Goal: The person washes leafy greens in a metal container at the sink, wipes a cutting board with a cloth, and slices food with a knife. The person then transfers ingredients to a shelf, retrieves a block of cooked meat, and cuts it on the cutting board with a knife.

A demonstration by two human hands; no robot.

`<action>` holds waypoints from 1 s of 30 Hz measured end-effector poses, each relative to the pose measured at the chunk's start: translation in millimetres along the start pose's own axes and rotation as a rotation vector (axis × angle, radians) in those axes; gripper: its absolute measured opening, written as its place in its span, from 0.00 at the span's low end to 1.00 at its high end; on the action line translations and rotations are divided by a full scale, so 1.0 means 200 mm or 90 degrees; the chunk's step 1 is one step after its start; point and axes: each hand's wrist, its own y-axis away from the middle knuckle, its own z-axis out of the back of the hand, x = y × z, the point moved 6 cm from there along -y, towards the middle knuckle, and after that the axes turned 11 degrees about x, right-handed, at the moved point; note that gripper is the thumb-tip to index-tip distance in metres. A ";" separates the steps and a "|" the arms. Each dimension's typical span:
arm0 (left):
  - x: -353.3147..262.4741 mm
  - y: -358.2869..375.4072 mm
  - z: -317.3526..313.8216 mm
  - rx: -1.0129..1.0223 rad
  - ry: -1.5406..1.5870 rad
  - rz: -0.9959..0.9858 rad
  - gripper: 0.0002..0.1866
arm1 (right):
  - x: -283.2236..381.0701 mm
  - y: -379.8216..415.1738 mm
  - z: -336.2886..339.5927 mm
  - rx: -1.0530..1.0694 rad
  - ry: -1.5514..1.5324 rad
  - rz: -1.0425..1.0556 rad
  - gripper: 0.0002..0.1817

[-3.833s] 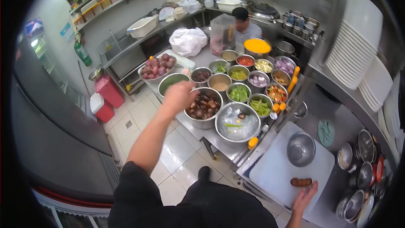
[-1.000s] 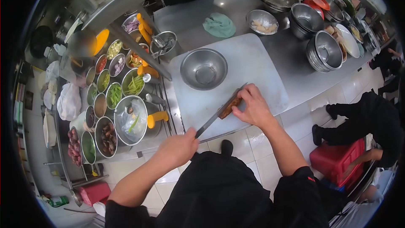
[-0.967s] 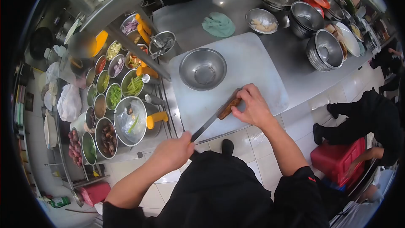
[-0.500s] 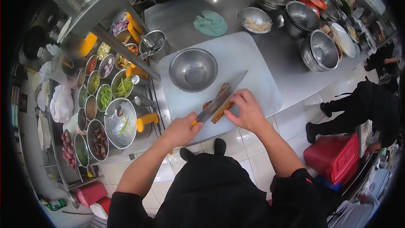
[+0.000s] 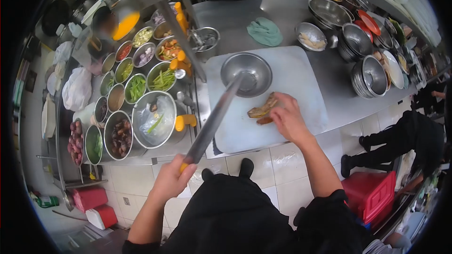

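Note:
My left hand is closed round the yellow handle of a large kitchen knife. The blade is lifted off the food and slants up and away, its tip overlapping the steel bowl in view. Several browned pieces that look like cooked meat lie on the white cutting board, in front of the bowl. My right hand is at their right end, with thumb and fingertips curled against them. The palm side of that hand is hidden.
Left of the board stand steel containers of cut vegetables and a larger steel pot. A green cloth, a bowl of pale food and stacked steel bowls are beyond. A person in black stands at right.
The knife has come off the meat, drawn back to the left and raised. My right hand has pulled the pieces together. The whole view has shifted.

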 end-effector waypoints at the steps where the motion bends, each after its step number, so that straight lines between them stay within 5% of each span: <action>1: 0.06 0.08 0.02 -0.002 0.100 0.082 0.15 | -0.02 -0.01 0.00 -0.048 -0.033 -0.030 0.07; 10: 0.99 0.84 0.25 -0.284 0.407 0.022 0.13 | 0.43 -0.18 0.10 -0.221 0.007 -0.070 0.05; 12: 1.27 1.15 0.31 -0.378 0.458 0.047 0.13 | 0.83 -0.29 0.00 -0.200 -0.112 -0.068 0.05; 14: 1.54 1.42 0.39 -0.452 0.507 0.068 0.14 | 1.32 -0.43 -0.20 -0.153 -0.119 0.070 0.04; 21: 2.31 2.19 0.47 -0.624 0.707 0.206 0.13 | 2.82 -0.75 -1.07 0.127 -0.241 0.333 0.08; 22: 2.38 2.25 0.48 -0.631 0.715 0.229 0.13 | 2.93 -0.78 -1.20 0.251 -0.184 0.338 0.07; 25: 2.64 2.38 0.52 -0.635 0.750 0.288 0.14 | 3.41 -0.84 -1.43 0.442 -0.101 0.463 0.30; 28: 2.96 2.45 0.55 -0.648 0.795 0.340 0.15 | 3.76 -1.05 -1.54 0.437 -0.214 0.385 0.32; 30: 3.16 2.49 0.61 -0.666 0.827 0.366 0.15 | 3.97 -1.25 -1.65 0.388 -0.149 0.477 0.32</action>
